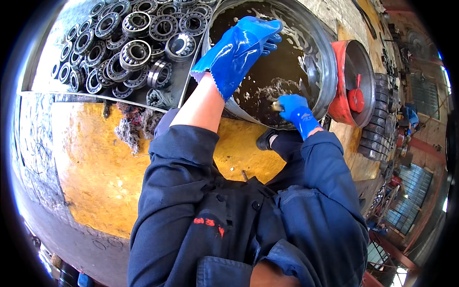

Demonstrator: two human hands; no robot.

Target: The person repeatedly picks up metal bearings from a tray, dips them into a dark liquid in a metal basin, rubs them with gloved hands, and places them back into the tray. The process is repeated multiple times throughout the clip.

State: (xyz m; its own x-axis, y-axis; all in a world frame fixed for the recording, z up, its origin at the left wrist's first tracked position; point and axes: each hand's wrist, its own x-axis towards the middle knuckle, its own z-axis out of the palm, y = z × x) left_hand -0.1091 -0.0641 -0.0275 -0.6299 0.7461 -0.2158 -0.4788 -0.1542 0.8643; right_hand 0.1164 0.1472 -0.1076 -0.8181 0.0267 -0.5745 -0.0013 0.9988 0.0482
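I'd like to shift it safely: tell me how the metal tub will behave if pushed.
The tub is likely heavy, given the broad pool of dark liquid in it. A shove would probably make that liquid slosh, as the top is open. It seems unlikely to tip readily, being wide.

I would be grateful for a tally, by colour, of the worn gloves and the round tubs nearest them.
Blue gloves (left hand, right hand): 2
Grey metal tub: 1
Red tub, grey inside: 1
Total: 4
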